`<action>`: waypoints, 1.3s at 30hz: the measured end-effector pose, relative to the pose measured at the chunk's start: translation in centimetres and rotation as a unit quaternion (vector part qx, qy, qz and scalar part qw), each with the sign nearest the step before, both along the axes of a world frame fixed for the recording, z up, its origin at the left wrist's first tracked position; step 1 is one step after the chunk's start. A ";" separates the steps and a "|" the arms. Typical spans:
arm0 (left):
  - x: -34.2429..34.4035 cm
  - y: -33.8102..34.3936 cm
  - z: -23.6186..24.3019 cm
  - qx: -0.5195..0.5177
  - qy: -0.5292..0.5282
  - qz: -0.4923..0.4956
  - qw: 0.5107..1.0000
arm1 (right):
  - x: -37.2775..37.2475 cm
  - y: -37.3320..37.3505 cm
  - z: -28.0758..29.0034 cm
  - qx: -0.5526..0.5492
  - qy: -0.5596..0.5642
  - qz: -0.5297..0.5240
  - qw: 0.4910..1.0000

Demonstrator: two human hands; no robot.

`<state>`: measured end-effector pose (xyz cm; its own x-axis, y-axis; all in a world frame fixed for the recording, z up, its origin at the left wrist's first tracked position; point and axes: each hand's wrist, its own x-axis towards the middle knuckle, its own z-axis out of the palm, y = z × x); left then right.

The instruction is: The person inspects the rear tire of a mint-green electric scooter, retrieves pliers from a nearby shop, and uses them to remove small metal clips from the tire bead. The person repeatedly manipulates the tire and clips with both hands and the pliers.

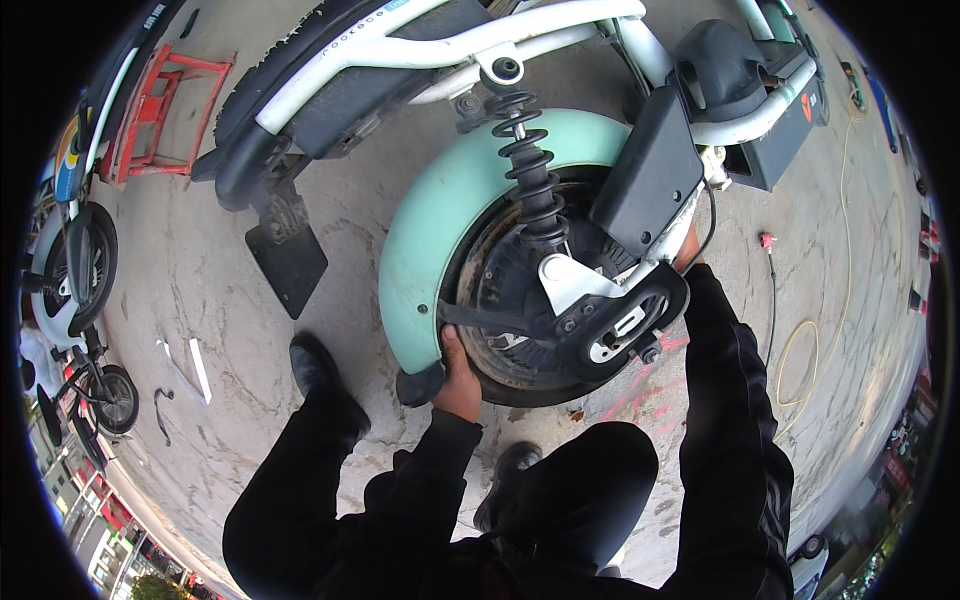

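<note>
An electric scooter's rear wheel (pixel 490 270) stands before me under a mint-green mudguard (pixel 415 230). My left hand (pixel 460 382) grips the mudguard's lower rear edge, its thumb up beside the black mudguard bracket (pixel 485 318) and its fingers hidden behind. On the right my right hand (pixel 690 246) reaches in behind the white swingarm (pixel 655 250). Only a little of that hand shows, so its fingers cannot be made out. A black coil-spring shock absorber (pixel 535 185) runs from the white frame (pixel 420 50) down to a white bracket (pixel 570 285) at the wheel.
A black plate (pixel 287 262) hangs from the scooter's tail at left. Further left are a red metal stand (pixel 165 115) and another two-wheeler (pixel 75 270). A yellow hose (pixel 800 365) and a black cable with a red end (pixel 768 241) lie on the concrete at right.
</note>
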<state>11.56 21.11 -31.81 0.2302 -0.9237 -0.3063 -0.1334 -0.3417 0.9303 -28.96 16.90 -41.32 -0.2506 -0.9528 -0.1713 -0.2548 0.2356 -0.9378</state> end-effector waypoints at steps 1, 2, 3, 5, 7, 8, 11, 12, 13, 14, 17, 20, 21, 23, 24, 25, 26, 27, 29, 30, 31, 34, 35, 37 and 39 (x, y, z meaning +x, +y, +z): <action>-0.1 0.0 0.1 -0.001 0.015 0.008 1.000 | -0.1 0.0 0.0 -0.010 0.010 0.005 1.000; -0.2 0.0 0.3 0.000 0.029 0.015 0.999 | -0.1 0.0 0.0 -0.013 -0.005 0.003 1.000; -0.3 0.0 0.4 -0.008 0.046 0.021 0.999 | -0.2 0.0 0.0 -0.012 -0.022 0.001 1.000; -0.4 -0.1 0.7 -0.004 0.035 0.003 0.999 | -0.1 -0.1 0.0 0.041 -0.013 -0.023 0.999; -0.5 -0.1 1.1 0.014 0.076 0.004 0.997 | 0.1 -0.2 0.3 -0.032 0.066 0.018 0.997; -0.5 -0.1 1.3 0.003 0.060 -0.013 0.998 | 0.2 -0.3 0.6 -0.020 0.075 -0.005 0.997; -0.5 -0.1 1.5 -0.015 0.005 -0.047 0.999 | 0.6 -0.4 1.7 -0.100 0.059 0.032 0.993; -0.5 -0.1 1.5 -0.021 -0.008 -0.034 0.999 | 0.6 -0.4 2.1 -0.079 0.044 0.035 0.995; -0.5 0.0 1.4 -0.025 -0.022 -0.021 0.999 | 0.7 -0.4 2.3 -0.053 0.069 0.040 0.995; -0.5 -0.1 1.1 -0.029 -0.035 -0.007 0.999 | 0.7 -0.4 2.6 -0.022 0.067 0.022 0.997; -0.3 -0.1 0.3 -0.041 -0.014 -0.011 0.999 | 1.0 -0.2 2.7 -0.073 0.037 0.010 0.997; -0.2 -0.8 -0.2 -0.048 -0.038 -0.014 0.998 | 1.6 0.2 2.4 -0.043 0.023 0.003 0.999; -0.2 -1.2 -0.2 -0.055 -0.057 -0.015 0.997 | 1.6 0.4 2.4 -0.084 0.034 0.012 0.996; -0.3 -1.7 -0.1 -0.038 -0.074 -0.021 0.996 | 1.8 0.7 2.4 -0.068 0.003 0.004 0.998; -0.4 -1.8 0.1 -0.009 -0.078 -0.012 0.997 | 2.0 0.9 2.4 -0.092 0.026 0.013 0.995; -0.4 -1.9 0.2 -0.033 -0.061 -0.027 0.997 | 2.1 1.0 2.4 -0.117 0.041 0.005 0.992; -0.6 -2.1 0.2 -0.032 -0.042 -0.023 0.998 | 2.2 1.2 2.5 -0.147 0.050 0.008 0.988; -0.6 -1.9 0.4 -0.023 -0.028 -0.020 0.999 | 2.3 1.2 2.5 -0.106 0.065 -0.006 0.992; -0.6 -1.8 0.6 -0.006 -0.031 -0.009 0.999 | 2.5 1.5 2.6 -0.064 0.024 -0.014 0.998; -0.4 -1.9 0.7 -0.013 -0.051 -0.018 0.998 | 2.6 1.6 2.6 -0.080 -0.020 -0.024 0.996; -0.4 -1.9 0.7 -0.018 -0.069 -0.023 0.997 | 2.7 1.6 2.5 -0.079 -0.048 -0.027 0.995; -0.3 -1.6 0.9 0.011 0.028 -0.020 0.999 | 2.4 1.2 2.3 -0.107 -0.041 -0.005 0.993; -0.3 -1.3 1.0 0.069 0.084 -0.004 0.994 | 2.3 1.2 2.3 -0.091 -0.023 -0.005 0.996; -0.6 0.9 1.0 0.079 0.142 0.001 0.987 | 2.4 1.7 2.5 -0.056 -0.022 -0.015 0.998; -1.5 4.6 0.7 0.041 0.156 0.008 0.987 | 2.9 2.9 2.6 -0.002 -0.039 -0.037 0.999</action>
